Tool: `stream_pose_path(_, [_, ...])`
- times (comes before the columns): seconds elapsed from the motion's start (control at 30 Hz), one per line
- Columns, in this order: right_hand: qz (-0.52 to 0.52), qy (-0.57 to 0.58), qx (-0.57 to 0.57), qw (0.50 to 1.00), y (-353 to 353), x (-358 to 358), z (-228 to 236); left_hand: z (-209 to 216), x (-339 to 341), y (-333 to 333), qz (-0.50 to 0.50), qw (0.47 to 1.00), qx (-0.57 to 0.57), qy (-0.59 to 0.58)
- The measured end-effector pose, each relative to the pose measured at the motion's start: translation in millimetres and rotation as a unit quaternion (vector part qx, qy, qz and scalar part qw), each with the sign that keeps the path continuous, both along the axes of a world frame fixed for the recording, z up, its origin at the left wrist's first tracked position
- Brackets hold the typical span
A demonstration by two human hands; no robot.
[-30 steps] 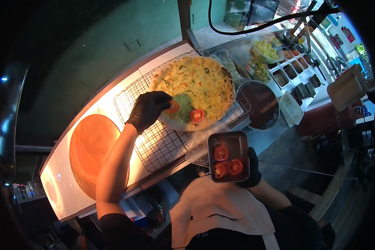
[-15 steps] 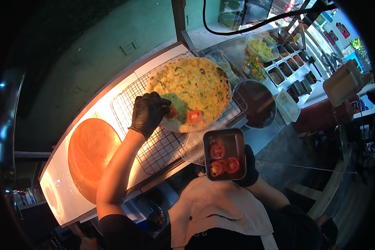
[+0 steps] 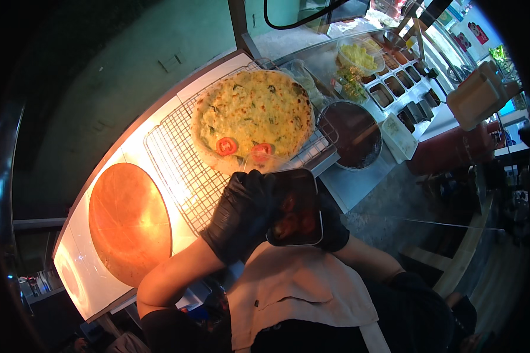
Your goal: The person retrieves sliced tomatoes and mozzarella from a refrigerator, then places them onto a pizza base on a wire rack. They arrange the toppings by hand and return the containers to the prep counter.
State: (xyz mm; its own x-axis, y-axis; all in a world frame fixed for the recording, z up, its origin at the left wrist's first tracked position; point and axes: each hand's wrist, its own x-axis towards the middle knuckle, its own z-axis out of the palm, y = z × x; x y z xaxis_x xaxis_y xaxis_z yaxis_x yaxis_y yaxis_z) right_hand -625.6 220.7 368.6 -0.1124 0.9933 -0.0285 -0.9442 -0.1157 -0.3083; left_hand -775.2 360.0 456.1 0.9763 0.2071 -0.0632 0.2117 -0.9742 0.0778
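My right hand, in a black glove, holds a dark metal container from its right side. Tomato slices lie in its shadowed bottom. At the container's left rim is my left hand, also black-gloved, with bent fingers; its fingertips are hidden, so whether they grip anything does not show. Beyond both hands, a baked pizza with browned cheese and green leaves rests on a wire rack. Two tomato slices sit on its near edge, a left slice and a right slice partly behind clear plastic.
A round reddish-brown board lies on the lit white counter at left. Right of the pizza stand a large round pan, a white rectangular tub and a bowl of pale green leaves. Several metal topping bins line the far right.
My left hand has moved from the pizza back to the container, leaving a tomato slice on the pizza's near-left edge. The container has shifted slightly up and left in view.
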Motion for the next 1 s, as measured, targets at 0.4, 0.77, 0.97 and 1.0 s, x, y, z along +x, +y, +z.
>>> stream_pose_path(0.4, [-0.017,-0.157,-0.089,0.983,-3.1,2.5,-11.7,-11.9,-25.7,31.7,0.061,0.941,-0.201,-0.264])
stream_pose_path(0.77, [-0.009,-0.053,-0.104,0.993,-17.4,13.5,-27.5,-30.1,-23.1,153.1,0.298,0.870,-0.319,-0.229])
stream_pose_path(0.97, [-0.006,-0.145,-0.124,0.982,-18.5,17.6,-15.5,-42.3,-17.3,181.4,0.296,0.916,-0.211,-0.169])
stream_pose_path(1.0, [-0.005,-0.155,-0.128,0.980,-18.1,17.9,-15.5,-46.3,-15.6,187.0,0.294,0.926,-0.186,-0.147])
